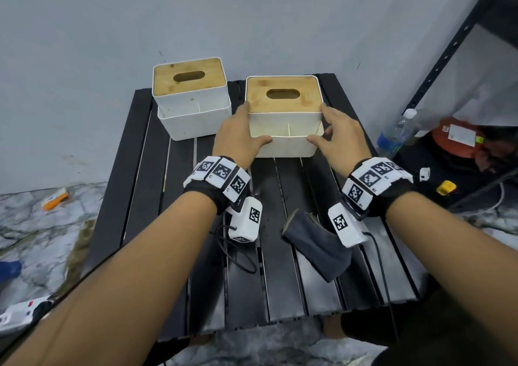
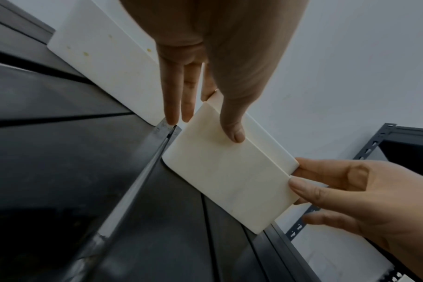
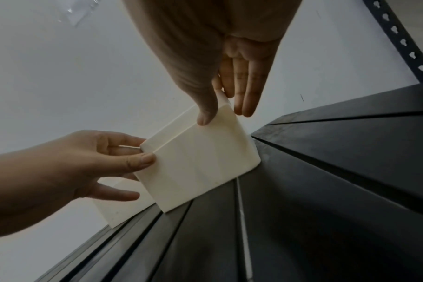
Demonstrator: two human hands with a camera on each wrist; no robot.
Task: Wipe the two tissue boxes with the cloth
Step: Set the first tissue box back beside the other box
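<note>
Two white tissue boxes with bamboo lids stand at the back of the black slatted table (image 1: pixel 173 225). The left tissue box (image 1: pixel 190 113) (image 2: pixel 104 57) (image 3: pixel 116 211) is untouched. Both hands hold the right tissue box (image 1: pixel 283 130) (image 2: pixel 229 181) (image 3: pixel 198 167). My left hand (image 1: pixel 244 130) (image 2: pixel 203 122) (image 3: pixel 85 162) has its thumb on the front face and its fingers along the left side. My right hand (image 1: pixel 330 130) (image 3: pixel 226 112) (image 2: pixel 350 190) mirrors it at the right corner. The dark grey cloth (image 1: pixel 316 245) lies crumpled on the table under my right wrist, with neither hand on it.
A grey wall rises close behind the boxes. On the right stands a black metal rack (image 1: pixel 448 57), with a water bottle (image 1: pixel 395 133) and a red object (image 1: pixel 454 138) at its foot. An orange item (image 1: pixel 54 199) lies on the marble floor at the left.
</note>
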